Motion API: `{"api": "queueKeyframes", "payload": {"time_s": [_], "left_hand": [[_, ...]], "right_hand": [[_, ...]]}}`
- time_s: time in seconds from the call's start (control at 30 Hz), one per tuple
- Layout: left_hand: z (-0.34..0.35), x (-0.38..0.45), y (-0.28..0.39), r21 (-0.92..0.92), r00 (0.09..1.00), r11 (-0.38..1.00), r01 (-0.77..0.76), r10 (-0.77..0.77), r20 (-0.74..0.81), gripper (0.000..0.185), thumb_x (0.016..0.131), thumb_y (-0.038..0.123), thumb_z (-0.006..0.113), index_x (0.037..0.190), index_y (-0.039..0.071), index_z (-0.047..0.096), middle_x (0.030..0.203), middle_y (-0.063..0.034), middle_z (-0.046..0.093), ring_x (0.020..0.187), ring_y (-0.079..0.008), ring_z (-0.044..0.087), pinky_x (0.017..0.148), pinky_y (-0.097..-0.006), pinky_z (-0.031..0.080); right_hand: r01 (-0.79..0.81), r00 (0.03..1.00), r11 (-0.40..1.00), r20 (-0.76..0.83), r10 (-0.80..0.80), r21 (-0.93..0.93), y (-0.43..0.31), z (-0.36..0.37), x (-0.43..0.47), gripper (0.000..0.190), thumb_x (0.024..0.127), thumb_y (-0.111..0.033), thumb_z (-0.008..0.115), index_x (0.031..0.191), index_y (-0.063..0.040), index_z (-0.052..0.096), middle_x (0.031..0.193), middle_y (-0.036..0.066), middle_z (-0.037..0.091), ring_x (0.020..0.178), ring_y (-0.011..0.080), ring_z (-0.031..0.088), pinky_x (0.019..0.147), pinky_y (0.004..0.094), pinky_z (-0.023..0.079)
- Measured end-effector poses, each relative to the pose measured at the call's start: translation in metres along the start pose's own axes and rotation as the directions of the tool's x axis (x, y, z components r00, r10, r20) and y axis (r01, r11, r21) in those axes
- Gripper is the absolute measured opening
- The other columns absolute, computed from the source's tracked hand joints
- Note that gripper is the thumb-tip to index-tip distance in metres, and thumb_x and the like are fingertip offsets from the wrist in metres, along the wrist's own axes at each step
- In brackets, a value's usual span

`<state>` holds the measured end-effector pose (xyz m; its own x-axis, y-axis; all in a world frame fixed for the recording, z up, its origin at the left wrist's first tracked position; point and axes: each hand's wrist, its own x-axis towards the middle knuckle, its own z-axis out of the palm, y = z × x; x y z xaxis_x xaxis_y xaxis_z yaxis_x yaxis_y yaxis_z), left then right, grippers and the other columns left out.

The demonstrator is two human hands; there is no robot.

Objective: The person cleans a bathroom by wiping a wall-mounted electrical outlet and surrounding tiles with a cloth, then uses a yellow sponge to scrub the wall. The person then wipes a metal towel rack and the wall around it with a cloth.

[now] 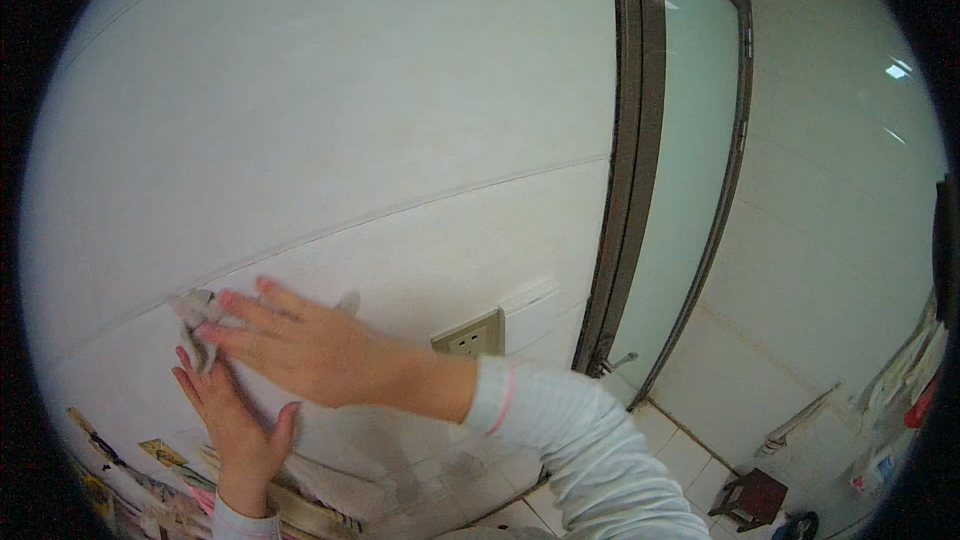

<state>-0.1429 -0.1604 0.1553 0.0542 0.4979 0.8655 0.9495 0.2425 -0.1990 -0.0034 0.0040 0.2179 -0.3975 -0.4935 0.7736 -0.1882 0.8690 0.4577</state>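
A crumpled pale grey cloth [199, 351] lies against the white tiled wall [352, 112], just below a tile joint. My right hand [307, 349], fingers stretched out and slightly blurred, presses the cloth to the tiles. Part of the cloth is hidden beneath its fingers. Lower and to the left, my left hand [236, 420] is against the wall with its thumb spread wide. Its fingertips reach the cloth's lower end, and nothing is gripped in its palm. A grey patch above my right wrist could be cloth or shadow.
A wall socket [472, 337] sits close to my right forearm. Beyond it stands a frosted glass door [690, 127] with a dark frame and a metal handle [619, 364]. Assorted items [150, 491] crowd the lower left. A brown stool [750, 496] stands on the floor at lower right.
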Motion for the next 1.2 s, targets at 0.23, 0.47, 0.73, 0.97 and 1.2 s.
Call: {"api": "queueKeyframes", "payload": {"time_s": [0.23, 0.47, 0.73, 0.97, 1.2], "left_hand": [[0.008, -0.013, -0.002, 0.141, 0.992, 0.990, -0.024, 0.006, 0.124, 0.100, 0.081, 0.046, 0.070, 0.156, 0.008, 0.016, 0.160, -0.0285, 0.005, 0.147, -0.0509, 0.005, 0.115, -0.0649, 0.004], [0.011, -0.007, 0.003, 0.100, 0.993, 0.995, -0.021, 0.010, 0.114, 0.113, 0.069, 0.029, 0.081, 0.156, 0.013, 0.012, 0.159, -0.0305, -0.002, 0.146, -0.0534, -0.003, 0.114, -0.0680, 0.000], [0.007, -0.008, 0.007, 0.130, 0.991, 0.991, 0.005, -0.022, 0.133, 0.117, 0.066, 0.030, 0.081, 0.157, 0.012, 0.009, 0.159, -0.0304, -0.002, 0.145, -0.0550, -0.004, 0.113, -0.0688, -0.001], [0.021, -0.002, 0.020, 0.137, 0.991, 0.990, 0.046, -0.063, 0.121, 0.115, 0.066, 0.031, 0.080, 0.156, 0.010, 0.011, 0.159, -0.0305, -0.001, 0.146, -0.0521, -0.005, 0.114, -0.0668, -0.003], [0.013, -0.004, 0.024, 0.165, 0.989, 0.985, 0.046, -0.068, 0.133, 0.112, 0.068, 0.031, 0.079, 0.155, 0.008, 0.013, 0.159, -0.0306, -0.001, 0.147, -0.0496, -0.005, 0.115, -0.0650, -0.003]], "right_hand": [[-0.346, 0.938, 0.670, -0.258, 0.231, -0.657, 0.118, -0.145, -0.151, 0.023, 0.081, -0.013, 0.071, 0.104, -0.015, 0.074, 0.143, 0.016, 0.050, 0.135, 0.0363, 0.042, 0.109, 0.0536, 0.025], [-0.664, 0.737, 0.648, -0.478, 0.479, -0.374, 0.101, -0.134, -0.157, 0.024, 0.080, -0.007, 0.065, 0.103, -0.009, 0.072, 0.126, 0.011, 0.061, 0.114, 0.0319, 0.051, 0.097, 0.0424, 0.037], [-0.498, 0.860, 0.697, -0.395, 0.322, -0.516, 0.127, -0.174, -0.162, 0.018, 0.078, -0.006, 0.064, 0.094, -0.006, 0.071, 0.116, 0.013, 0.064, 0.106, 0.0324, 0.054, 0.091, 0.0449, 0.040], [-0.405, 0.892, 0.833, -0.361, 0.271, -0.377, 0.091, -0.096, -0.119, 0.028, 0.078, -0.005, 0.059, 0.105, -0.009, 0.066, 0.124, 0.017, 0.060, 0.107, 0.0340, 0.055, 0.093, 0.0483, 0.043], [-0.437, 0.874, 0.825, -0.384, 0.297, -0.359, 0.116, -0.141, -0.138, 0.020, 0.081, -0.002, 0.059, 0.098, -0.007, 0.069, 0.115, 0.011, 0.064, 0.102, 0.0278, 0.056, 0.089, 0.0414, 0.044]]}}
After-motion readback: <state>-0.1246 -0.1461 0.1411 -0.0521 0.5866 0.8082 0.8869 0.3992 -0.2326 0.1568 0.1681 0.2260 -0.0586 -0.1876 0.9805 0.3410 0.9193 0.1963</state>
